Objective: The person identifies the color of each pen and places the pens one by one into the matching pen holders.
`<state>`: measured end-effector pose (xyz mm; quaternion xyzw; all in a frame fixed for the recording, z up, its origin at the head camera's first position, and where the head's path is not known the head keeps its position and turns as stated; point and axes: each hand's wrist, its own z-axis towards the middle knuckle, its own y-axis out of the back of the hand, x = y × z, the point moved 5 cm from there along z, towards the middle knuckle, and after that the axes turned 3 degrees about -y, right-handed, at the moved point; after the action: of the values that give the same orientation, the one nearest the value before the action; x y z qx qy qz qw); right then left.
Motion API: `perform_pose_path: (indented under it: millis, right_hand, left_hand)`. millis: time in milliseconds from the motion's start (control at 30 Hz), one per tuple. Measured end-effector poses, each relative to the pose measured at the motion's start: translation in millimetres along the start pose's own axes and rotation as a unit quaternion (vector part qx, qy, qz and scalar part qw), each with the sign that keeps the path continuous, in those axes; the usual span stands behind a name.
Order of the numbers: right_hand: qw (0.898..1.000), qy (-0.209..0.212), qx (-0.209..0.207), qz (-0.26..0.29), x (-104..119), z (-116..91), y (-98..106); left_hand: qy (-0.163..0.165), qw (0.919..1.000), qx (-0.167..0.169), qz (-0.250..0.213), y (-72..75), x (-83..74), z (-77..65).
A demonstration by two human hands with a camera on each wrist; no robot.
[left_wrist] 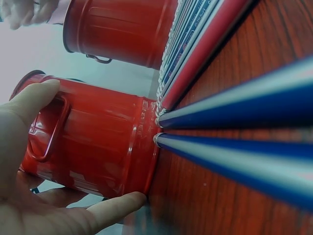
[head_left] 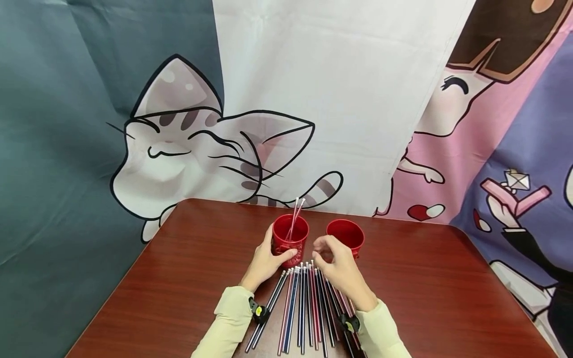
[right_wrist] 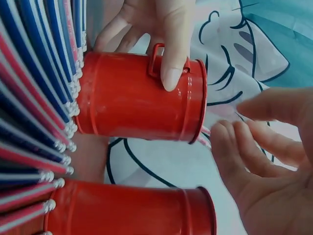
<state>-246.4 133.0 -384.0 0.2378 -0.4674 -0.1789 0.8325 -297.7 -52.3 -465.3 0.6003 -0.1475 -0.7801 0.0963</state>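
Note:
My left hand (head_left: 264, 261) grips the left red metal cup (head_left: 284, 244), its thumb by the small wire handle (left_wrist: 63, 129). Two slim pencils (head_left: 294, 221) stick up out of that cup, leaning to the right. My right hand (head_left: 337, 266) hovers in front of the right red cup (head_left: 358, 246) with its fingers loosely bent. In the right wrist view a gap shows between thumb and fingertips, with nothing in it. Red and blue striped pencils (head_left: 302, 308) lie fanned on the table, white-tipped ends toward the cups.
The brown wooden table (head_left: 188, 278) stretches out on both sides of the pencils. Behind its far edge hangs a cloth backdrop (head_left: 340, 99) printed with a cartoon cat and figures. Both wrists wear small black camera straps (head_left: 258, 311).

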Motion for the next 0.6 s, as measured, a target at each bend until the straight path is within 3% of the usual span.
perform_pose_path:
  millis: [167, 300, 467, 600]
  right_hand:
    - [0.995, -0.045, 0.079, -0.028, -10, -14, 4]
    - [0.980, -0.099, 0.138, -0.108, -24, -25, 6]
    - [0.949, -0.225, 0.124, -0.185, -47, -39, 13]
    - [0.935, -0.271, 0.115, -0.199, -59, -44, 17]
  left_hand:
    - [-0.002, 1.0000, 0.001, -0.002, 1.3, 0.2, 0.0]
    - [-0.002, 0.9999, 0.000, -0.010, 2.4, 0.0, -0.6]
    - [-0.001, 0.9999, 0.002, -0.011, 1.9, -0.7, -1.9]
    - [0.001, 0.9999, 0.005, -0.009, 0.5, -0.5, -1.9]
